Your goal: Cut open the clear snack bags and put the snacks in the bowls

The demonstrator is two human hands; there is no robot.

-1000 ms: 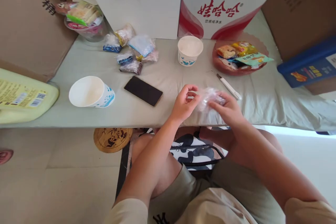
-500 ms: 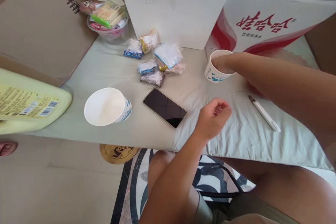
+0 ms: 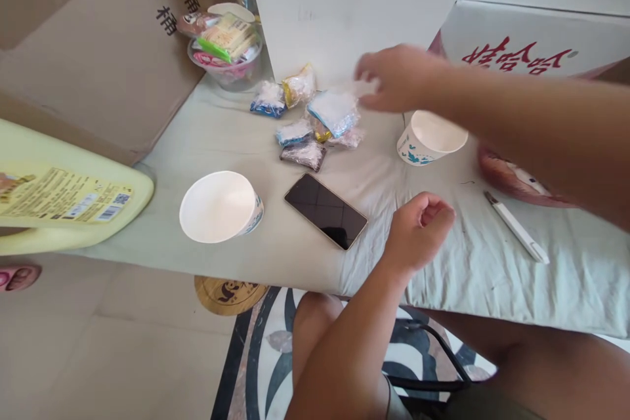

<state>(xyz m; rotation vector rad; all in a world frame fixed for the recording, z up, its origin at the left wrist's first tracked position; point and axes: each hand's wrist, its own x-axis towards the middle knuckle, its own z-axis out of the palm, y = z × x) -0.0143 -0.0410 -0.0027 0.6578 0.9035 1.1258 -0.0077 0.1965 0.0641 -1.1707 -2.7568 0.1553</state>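
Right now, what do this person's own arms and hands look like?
Entirely human: no cables or machine parts. No sleeve shows on the bare left arm or bare right arm. The ungloved left hand shows no ring or watch; the ungloved right hand is too blurred for fine detail.

Olive-grey shorts (image 3: 495, 403) are worn, with hands (image 3: 416, 231) and forearms (image 3: 347, 335) bare.

Plastic-wrapped packets (image 3: 329, 117), loosely clustered

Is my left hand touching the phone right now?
Apart. The head view shows green-grey cloth between the left hand and the phone.
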